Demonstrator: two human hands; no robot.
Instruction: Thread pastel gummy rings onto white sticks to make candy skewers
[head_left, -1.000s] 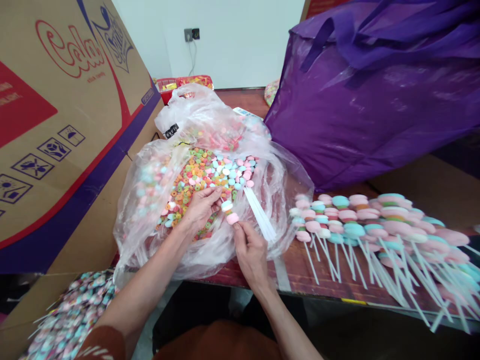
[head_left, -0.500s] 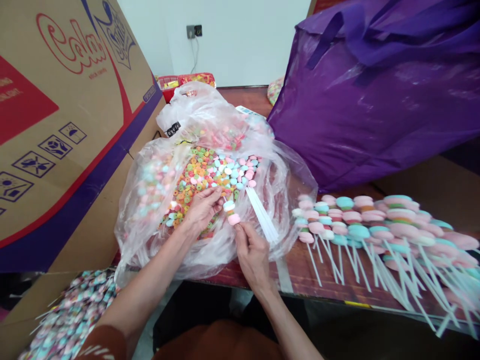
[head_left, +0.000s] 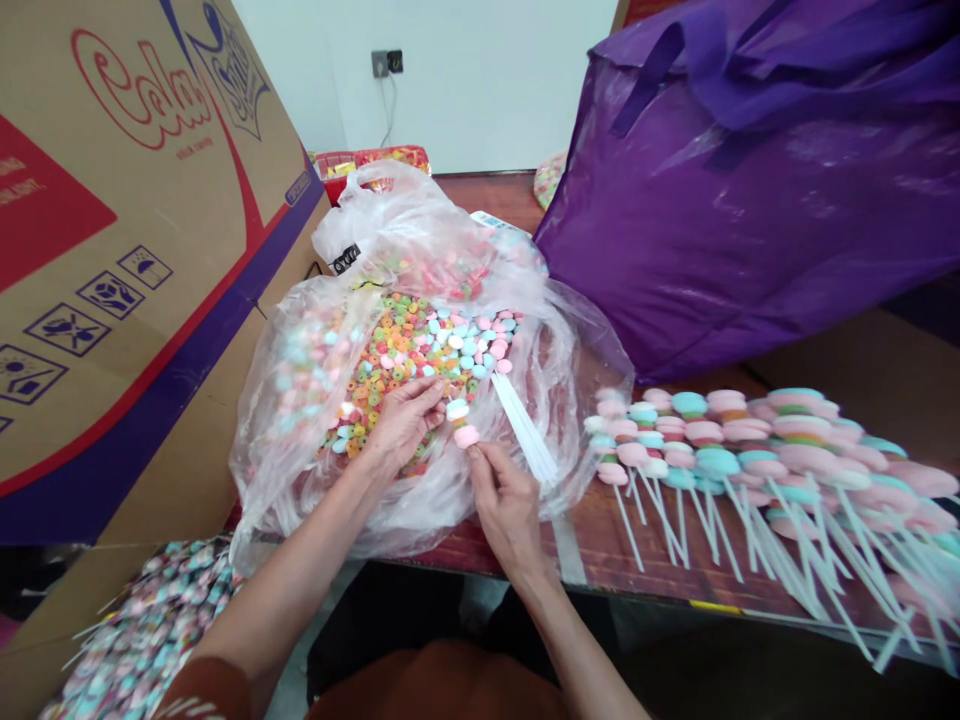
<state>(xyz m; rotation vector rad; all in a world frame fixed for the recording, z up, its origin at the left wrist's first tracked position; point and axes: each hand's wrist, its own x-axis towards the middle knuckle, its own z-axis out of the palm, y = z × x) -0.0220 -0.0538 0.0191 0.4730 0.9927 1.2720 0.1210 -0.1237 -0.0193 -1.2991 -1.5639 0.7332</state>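
Note:
In my right hand (head_left: 506,510) is a candy skewer (head_left: 465,437), gripped from below between thumb and fingers. It carries a pink piece at the bottom, an orange-toned ring above it and white and pale blue pieces on top. My left hand (head_left: 405,425) is pinched closed just left of the skewer's upper end; whatever lies between its fingertips is too small to make out. Under both hands spreads a clear plastic bag (head_left: 300,500), opened over ring-shaped gummies (head_left: 382,350) and pink, white and blue candies (head_left: 469,345). White sticks (head_left: 525,430) lie on its right side.
Many candy skewers (head_left: 705,430) lie on the table (head_left: 600,540) at right. Behind them stands a purple bag (head_left: 750,220). A large cardboard box (head_left: 150,250) rises at left, with more candies (head_left: 150,630) low beside it. A red basket (head_left: 335,172) sits at the back.
My hands stay almost in place. The skewer and my left fingertips have shifted only very slightly.

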